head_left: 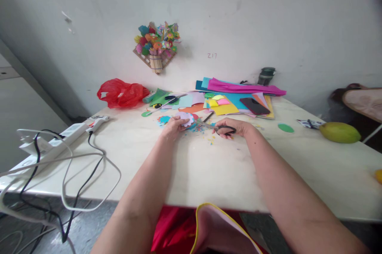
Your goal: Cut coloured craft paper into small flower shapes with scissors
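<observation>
Over the middle of the table, my left hand (174, 127) pinches a lavender paper piece (185, 119) with a scalloped edge. My right hand (235, 126) is closed round a pair of scissors (226, 129) with black handles, the blades pointing left at the edge of the lavender paper. Whether the blades are apart is too small to tell. A blue scalloped paper piece (164, 120) lies just left of my left hand. Small coloured paper scraps (211, 139) are strewn under and around the scissors. A dark pen-like stick (208, 117) lies behind the blades.
Coloured paper sheets (231, 105) lie at the back, with a phone (254, 106) on them. A red plastic bag (122, 93) sits back left. Power strips (68, 134) and loose cables crowd the left side. A green mango-like fruit (340, 132) and a green paper oval (285, 128) lie right.
</observation>
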A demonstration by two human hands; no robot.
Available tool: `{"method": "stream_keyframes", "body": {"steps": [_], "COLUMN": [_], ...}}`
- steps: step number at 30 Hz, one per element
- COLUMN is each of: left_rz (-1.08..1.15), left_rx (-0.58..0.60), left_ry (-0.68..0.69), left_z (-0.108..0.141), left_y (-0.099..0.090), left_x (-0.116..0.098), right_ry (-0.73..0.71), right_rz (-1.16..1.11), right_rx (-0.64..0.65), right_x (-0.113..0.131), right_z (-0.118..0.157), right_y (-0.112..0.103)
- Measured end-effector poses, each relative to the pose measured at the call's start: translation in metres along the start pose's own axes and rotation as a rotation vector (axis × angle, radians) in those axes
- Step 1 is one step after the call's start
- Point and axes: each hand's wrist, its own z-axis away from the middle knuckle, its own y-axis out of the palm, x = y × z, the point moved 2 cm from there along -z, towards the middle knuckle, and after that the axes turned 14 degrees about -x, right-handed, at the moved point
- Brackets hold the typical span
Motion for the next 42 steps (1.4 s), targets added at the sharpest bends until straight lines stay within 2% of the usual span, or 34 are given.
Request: {"method": "stream_keyframes", "body": {"steps": [15, 42], "left_rz": [-0.149, -0.205], "left_rx": [0.071, 0.059], "left_ry": [-0.038, -0.056], "left_z": [0.002, 0.004], "left_y": [0.003, 0.01], "left_x": [0.001, -0.001], "right_ry": [-0.019, 0.0], "right_rz": [0.149, 0.188], "right_rx": [-0.006, -0.05], "right_x": [0.01, 0.018], "right_z": [-0.001, 0.0], "right_y": [0.009, 0.018]}}
